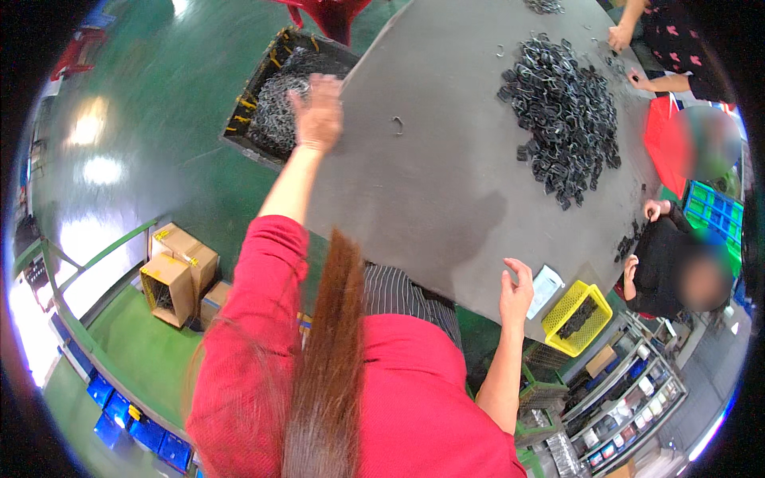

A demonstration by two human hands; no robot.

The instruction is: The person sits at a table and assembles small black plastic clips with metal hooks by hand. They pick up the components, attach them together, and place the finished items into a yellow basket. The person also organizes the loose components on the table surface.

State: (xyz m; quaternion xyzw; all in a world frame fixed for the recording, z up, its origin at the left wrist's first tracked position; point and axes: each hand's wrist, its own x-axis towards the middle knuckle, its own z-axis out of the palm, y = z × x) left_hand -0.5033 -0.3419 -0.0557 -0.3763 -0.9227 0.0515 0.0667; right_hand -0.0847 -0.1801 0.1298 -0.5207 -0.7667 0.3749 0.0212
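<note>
My left hand (319, 115) is stretched out with its fingers apart, over the near side of a black crate (247, 137) at the table's left edge. The crate holds a heap of small shiny metal hooks (279, 103). A single curved metal hook (398, 125) lies on the grey tabletop (414, 191) to the right of that hand. My right hand (516, 291) is above the table's near edge, fingers loosely bent and thumb apart, with nothing visible in it. Close to it lies a pale, flat packet (546, 288).
A large pile of black pieces with metal hooks (566, 119) covers the table's right part. A yellow basket (575, 319) holds black pieces. Two people work along the right side, one hand (619, 38) at the far corner. Cardboard boxes (179, 263) stand on the floor at left.
</note>
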